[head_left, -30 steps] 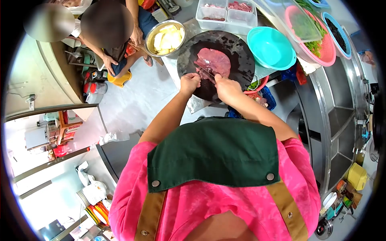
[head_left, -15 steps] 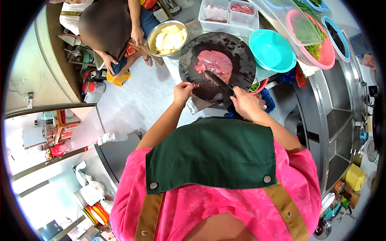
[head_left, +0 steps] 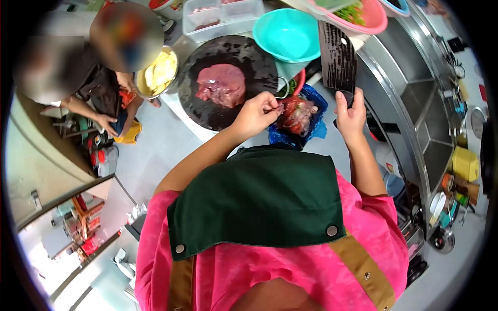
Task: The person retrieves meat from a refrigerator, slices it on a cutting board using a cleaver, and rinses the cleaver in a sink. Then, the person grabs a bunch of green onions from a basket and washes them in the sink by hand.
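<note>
A reddish piece of meat (head_left: 222,84) lies on the round dark chopping board (head_left: 199,54). Off the board's right side, my right hand (head_left: 350,111) grips the handle of a cleaver (head_left: 337,58), its broad dark blade raised upright. My left hand (head_left: 258,114) is closed, pinching a small scrap of meat between its fingertips. It is beside a blue-lined bin (head_left: 317,111) that holds red and pale scraps (head_left: 298,115), near the board's lower right edge.
A teal basin (head_left: 287,36) and a divided clear container (head_left: 192,32) stand behind the board. A metal bowl of yellow pieces (head_left: 158,75) is at its left. Pink basket (head_left: 371,20) at upper right, steel sink edge at right. Co-workers sit at upper left.
My left hand has moved from the board's left edge across to the bin at right. The cleaver has left the meat and is now held up at the right. The view has turned rightward.
</note>
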`<state>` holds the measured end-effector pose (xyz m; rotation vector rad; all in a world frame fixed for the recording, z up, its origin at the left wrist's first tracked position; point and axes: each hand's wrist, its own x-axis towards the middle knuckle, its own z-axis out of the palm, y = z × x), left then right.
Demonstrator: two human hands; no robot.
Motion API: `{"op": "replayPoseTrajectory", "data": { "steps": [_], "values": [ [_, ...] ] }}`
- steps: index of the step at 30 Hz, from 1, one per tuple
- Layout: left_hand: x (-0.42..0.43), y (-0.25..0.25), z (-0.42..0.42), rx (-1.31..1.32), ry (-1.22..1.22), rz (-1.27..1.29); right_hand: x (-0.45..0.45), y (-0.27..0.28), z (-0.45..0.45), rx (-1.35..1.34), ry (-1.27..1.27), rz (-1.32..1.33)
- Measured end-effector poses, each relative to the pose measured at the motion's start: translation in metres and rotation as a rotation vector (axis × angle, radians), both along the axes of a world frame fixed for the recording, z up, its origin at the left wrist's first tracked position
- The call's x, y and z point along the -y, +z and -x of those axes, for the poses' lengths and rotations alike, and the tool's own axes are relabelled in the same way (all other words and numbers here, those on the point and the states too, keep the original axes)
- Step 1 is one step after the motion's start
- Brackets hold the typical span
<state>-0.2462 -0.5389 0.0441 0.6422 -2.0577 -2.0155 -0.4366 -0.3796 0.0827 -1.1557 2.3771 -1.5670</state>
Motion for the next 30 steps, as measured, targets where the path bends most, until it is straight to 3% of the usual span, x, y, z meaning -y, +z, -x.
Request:
{"op": "replayPoseTrajectory", "data": {
  "steps": [2,8,12,14,16,18,20,22,23,24,25,26,27,28,30],
  "values": [
    [-0.012,-0.004,0.025,0.031,-0.072,0.117,-0.023,-0.005,0.009,0.042,-0.091,0.008],
    [-0.032,-0.044,0.073,0.296,-0.282,0.124,-0.073,-0.009,0.021,0.133,-0.222,-0.088],
    [-0.031,-0.058,0.088,0.283,-0.300,0.210,-0.095,-0.019,0.036,-0.007,-0.207,-0.065],
    [-0.020,-0.058,0.087,-0.051,-0.096,0.422,-0.101,-0.023,0.042,-0.021,-0.228,-0.027],
    [0.001,-0.040,0.078,0.035,0.227,0.232,-0.103,-0.019,0.044,0.136,-0.271,-0.025],
    [0.049,-0.027,0.059,0.004,0.415,0.599,-0.100,-0.018,0.048,0.257,-0.264,-0.005],
    [0.107,-0.052,0.013,0.153,0.700,0.769,-0.093,-0.025,0.051,0.275,-0.196,0.051],
    [0.133,-0.052,-0.022,0.814,0.954,0.881,-0.080,-0.027,0.049,0.393,-0.162,0.108],
    [0.150,-0.057,-0.040,0.916,0.967,0.804,-0.075,-0.030,0.049,0.412,-0.136,0.070],
    [0.159,-0.066,-0.058,0.799,0.988,0.239,-0.068,-0.031,0.047,0.420,-0.093,0.094],
    [0.173,-0.085,-0.075,0.745,0.937,0.313,-0.060,-0.030,0.043,0.423,-0.057,0.075],
    [0.166,-0.077,-0.070,0.582,0.961,0.213,-0.053,-0.028,0.041,0.422,-0.026,0.053],
    [0.181,-0.084,-0.077,0.655,0.801,-0.012,-0.048,-0.027,0.040,0.299,-0.006,-0.060],
    [0.179,-0.086,-0.073,0.622,0.802,0.045,-0.039,-0.026,0.036,0.295,0.018,-0.056],
    [0.170,-0.063,-0.061,0.577,0.684,-0.113,-0.026,-0.020,0.029,0.260,0.129,-0.058]
  ]
}}
